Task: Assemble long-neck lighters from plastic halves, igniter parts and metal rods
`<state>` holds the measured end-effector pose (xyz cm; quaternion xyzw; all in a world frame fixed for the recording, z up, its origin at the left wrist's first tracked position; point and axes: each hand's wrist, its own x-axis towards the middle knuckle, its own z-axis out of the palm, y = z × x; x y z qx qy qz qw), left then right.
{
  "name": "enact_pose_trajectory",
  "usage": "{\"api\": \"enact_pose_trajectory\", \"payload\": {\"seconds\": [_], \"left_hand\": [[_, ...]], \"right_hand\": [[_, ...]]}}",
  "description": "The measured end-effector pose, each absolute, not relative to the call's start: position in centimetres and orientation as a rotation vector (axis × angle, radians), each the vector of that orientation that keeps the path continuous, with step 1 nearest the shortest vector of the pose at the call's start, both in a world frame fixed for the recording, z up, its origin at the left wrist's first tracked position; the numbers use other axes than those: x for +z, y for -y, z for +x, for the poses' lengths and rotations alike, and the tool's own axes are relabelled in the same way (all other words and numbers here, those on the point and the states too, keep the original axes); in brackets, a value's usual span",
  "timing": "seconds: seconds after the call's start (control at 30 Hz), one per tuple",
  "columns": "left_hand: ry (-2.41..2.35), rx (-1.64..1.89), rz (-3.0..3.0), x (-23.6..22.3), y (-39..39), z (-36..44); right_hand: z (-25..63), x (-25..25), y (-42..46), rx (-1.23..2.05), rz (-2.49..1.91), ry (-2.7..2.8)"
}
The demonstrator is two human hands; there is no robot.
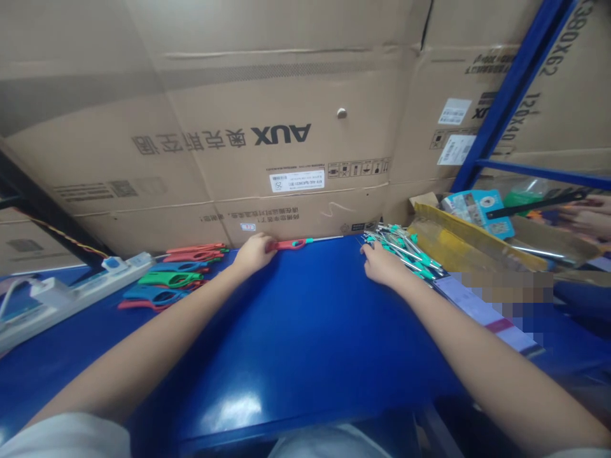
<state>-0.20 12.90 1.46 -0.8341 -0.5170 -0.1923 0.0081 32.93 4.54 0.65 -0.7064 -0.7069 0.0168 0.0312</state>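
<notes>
My left hand (pixel 255 254) is closed around the handle end of a red long-necked lighter (pixel 289 244), near the cardboard at the back of the table. The lighter has a teal collar, and its thin metal neck points right. My right hand (pixel 384 264) is at the left edge of a pile of metal lighter necks with teal ends (pixel 405 245). Its fingers are curled, with thin dark lines by the fingertips, but what they pinch is too small to make out. Left of my left hand lie stacked red, blue and green lighter handles (pixel 172 278).
A white power strip (pixel 81 299) with plugs lies along the left. Large cardboard (pixel 229 83) walls the back of the blue table (pixel 296 343). At right are a yellow-taped carton (pixel 439 238), a purple box (pixel 472 305), a blue metal frame (pixel 506 95) and another person's hand (pixel 587 216).
</notes>
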Motion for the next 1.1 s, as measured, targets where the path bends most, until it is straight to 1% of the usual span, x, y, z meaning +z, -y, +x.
{"api": "enact_pose_trajectory", "payload": {"seconds": [0.2, 0.4, 0.53, 0.6, 0.63, 0.7, 0.8, 0.83, 0.97, 1.0, 1.1], "left_hand": [[1.539, -0.6, -2.695, 2.3, -7.3, -0.2], [1.667, -0.661, -2.69, 3.8, -3.7, -3.7], [1.694, -0.575, -2.501, 4.8, -4.1, -8.3], [1.738, -0.61, -2.31, 5.2, -4.4, -10.8], [1.785, -0.617, -2.205, 5.4, -4.4, -12.0], [1.916, -0.492, -2.118, 5.8, -4.4, -13.9], [2.066, -0.268, -2.097, 5.9, -4.1, -15.5], [2.09, -0.229, -2.101, 5.8, -4.0, -15.7], [2.184, -0.092, -2.117, 5.2, -3.6, -15.4], [2.202, -0.065, -2.119, 5.1, -3.6, -15.2], [2.214, -0.026, -2.138, 5.1, -3.4, -14.8]], "right_hand": [[33.4, -0.1, -5.1, 0.002, -2.147, 2.165], [32.3, -0.2, -4.3, -0.119, -2.076, 2.181], [30.8, -0.2, -3.5, -0.275, -1.792, 2.221], [30.1, -0.2, -3.2, -0.361, -1.645, 2.206], [29.9, -0.1, -3.1, -0.368, -1.591, 2.216], [29.5, 0.1, -2.8, -0.29, -1.539, 2.281], [29.3, 0.1, -2.6, -0.146, -1.647, 2.347], [29.4, 0.1, -2.7, -0.159, -1.703, 2.34], [30.4, -0.3, -3.3, -0.384, -1.894, 2.209], [30.8, -0.4, -3.6, -0.373, -1.952, 2.181], [32.0, -0.4, -4.4, -0.18, -2.117, 2.139]]}}
